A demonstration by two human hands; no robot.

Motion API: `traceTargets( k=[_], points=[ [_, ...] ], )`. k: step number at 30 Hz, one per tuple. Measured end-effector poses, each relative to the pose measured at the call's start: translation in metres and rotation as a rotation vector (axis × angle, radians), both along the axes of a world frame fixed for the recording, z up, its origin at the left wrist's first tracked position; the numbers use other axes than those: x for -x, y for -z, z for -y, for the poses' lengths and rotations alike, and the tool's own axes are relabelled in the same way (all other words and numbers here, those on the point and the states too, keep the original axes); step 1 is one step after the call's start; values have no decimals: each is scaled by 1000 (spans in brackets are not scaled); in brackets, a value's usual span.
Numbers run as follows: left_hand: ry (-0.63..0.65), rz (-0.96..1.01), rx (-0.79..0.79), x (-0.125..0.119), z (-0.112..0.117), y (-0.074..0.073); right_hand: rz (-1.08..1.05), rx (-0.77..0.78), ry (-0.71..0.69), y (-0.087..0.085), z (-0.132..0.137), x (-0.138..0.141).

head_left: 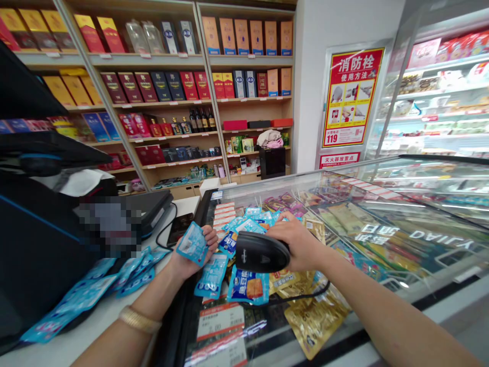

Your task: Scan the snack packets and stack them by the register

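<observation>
Right now the left hand (210,243) pinches a blue snack packet (191,244) above the near-left edge of the glass-topped freezer (273,344). Opposite, the right hand (298,242) is wrapped around a black handheld barcode scanner (262,252), its head turned toward the left hand. Beneath the scanner, loose blue pouches (248,286) and gold pouches (317,326) lie heaped on the glass; other blue sachets (76,304) rest on the white bench (95,329) at left.

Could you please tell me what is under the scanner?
Blue packets and gold packets show around the scanner; what it and the right hand cover cannot be seen.
</observation>
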State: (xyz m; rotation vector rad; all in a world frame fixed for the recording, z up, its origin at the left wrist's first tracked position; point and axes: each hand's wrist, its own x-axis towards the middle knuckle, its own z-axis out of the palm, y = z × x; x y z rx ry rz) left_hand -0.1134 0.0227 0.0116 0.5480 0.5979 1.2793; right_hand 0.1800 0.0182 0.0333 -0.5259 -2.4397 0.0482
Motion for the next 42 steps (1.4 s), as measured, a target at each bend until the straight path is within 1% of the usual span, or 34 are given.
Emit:
traceTargets(
  k=[8, 13, 15, 17, 19, 21, 23, 25, 27, 28, 31, 33, 34, 35, 36, 37, 38, 39, 40, 41, 42],
  points=[
    [-29, 11, 37, -3, 3, -5, 22, 23, 14, 0, -1, 1],
    [-53, -70, 19, -6, 3, -8, 25, -8, 31, 2, -1, 0],
    [-117, -148, 20, -9, 2, -9, -2, -19, 60, 3, -4, -3],
    [-225, -252, 11, -12, 1, -9, -52, -29, 112, 3, -10, -8],
    [-341, -343, -2, -13, 0, -7, -109, -37, 194, 4, -19, -15],
    [-425, -389, -7, -14, -2, -5, -159, -40, 298, 5, -28, -23],
    [-463, -403, -28, -14, -4, -1, -185, -41, 387, 6, -36, -30],
    [-477, -451, -91, -14, -6, 2, -188, -45, 453, 9, -43, -35],
    [-505, -587, -196, -15, -8, 4, -192, -58, 493, 12, -47, -38],
    [-523, -690, -253, -14, -9, 4, -194, -68, 506, 14, -48, -38],
    [-595, -1112, -407, -10, -7, -1, -181, -81, 519, 17, -49, -38],
    [-679, -1444, -443, -1, -3, -9, -166, -74, 524, 18, -49, -38],
    [-728, -1613, -419, 5, 0, -14, -162, -70, 523, 18, -50, -38],
    [-766, -1778, -356, 14, 3, -20, -157, -66, 521, 18, -50, -38],
    [-781, -1929, -253, 24, 7, -25, -154, -65, 517, 19, -50, -38],
    [-766, -2057, -115, 36, 10, -30, -150, -64, 513, 19, -50, -38],
    [-717, -2150, 33, 49, 12, -34, -145, -64, 509, 19, -50, -38],
    [-640, -2207, 176, 62, 14, -37, -140, -64, 506, 20, -50, -37],
    [-545, -2233, 285, 75, 16, -39, -138, -64, 506, 21, -50, -37],
    [-450, -2243, 347, 87, 16, -39, -137, -63, 506, 21, -50, -37],
    [-366, -2251, 365, 97, 16, -38, -137, -61, 504, 21, -50, -37]
  ],
)
